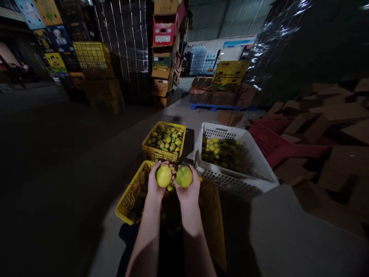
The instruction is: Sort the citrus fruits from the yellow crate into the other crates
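Observation:
My left hand is closed around a yellow citrus fruit with a slightly pointed top. Beside it, my right hand grips a rounder green-yellow citrus fruit. Both fruits are held side by side above a large yellow crate, whose shaded inside contains more citrus. Just beyond my hands stands a smaller yellow crate filled with green and yellow fruit. To the right, a white crate holds more of them, heaped toward its left side.
A red plastic crate lies among flattened cardboard at the right. Ahead are stacked cartons, a blue pallet with boxes, and a dark wrapped stack. Yellow crates stand on boxes at the left.

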Tool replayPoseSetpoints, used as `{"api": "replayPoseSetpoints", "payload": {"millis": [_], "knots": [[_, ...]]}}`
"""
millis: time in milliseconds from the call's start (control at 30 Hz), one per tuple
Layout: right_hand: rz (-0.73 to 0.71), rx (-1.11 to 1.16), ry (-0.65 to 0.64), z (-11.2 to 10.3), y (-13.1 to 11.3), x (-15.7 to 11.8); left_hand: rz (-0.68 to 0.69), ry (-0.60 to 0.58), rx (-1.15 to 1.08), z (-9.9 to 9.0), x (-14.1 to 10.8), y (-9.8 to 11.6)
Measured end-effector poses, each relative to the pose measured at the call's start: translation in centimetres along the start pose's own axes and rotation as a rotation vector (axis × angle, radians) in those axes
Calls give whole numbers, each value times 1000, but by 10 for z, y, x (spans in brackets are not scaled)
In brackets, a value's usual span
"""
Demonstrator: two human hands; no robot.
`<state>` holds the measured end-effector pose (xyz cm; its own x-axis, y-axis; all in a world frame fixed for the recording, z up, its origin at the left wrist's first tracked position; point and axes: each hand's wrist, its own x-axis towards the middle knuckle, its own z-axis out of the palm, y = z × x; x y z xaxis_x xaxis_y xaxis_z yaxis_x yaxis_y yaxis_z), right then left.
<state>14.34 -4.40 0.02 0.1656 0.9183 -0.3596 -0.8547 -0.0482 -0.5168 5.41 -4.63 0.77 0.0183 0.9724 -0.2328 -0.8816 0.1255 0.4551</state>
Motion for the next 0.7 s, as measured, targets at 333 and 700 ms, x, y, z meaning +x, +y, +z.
{"api": "replayPoseSetpoints", "payload": {"millis": [333, 700], "knots": [[-227, -165, -191, -11, -5, -2, 2, -152, 121, -14, 2, -8], [-116, 60, -28, -26, -16, -1, -107, -13, -252, 7, 1, -43]]}}
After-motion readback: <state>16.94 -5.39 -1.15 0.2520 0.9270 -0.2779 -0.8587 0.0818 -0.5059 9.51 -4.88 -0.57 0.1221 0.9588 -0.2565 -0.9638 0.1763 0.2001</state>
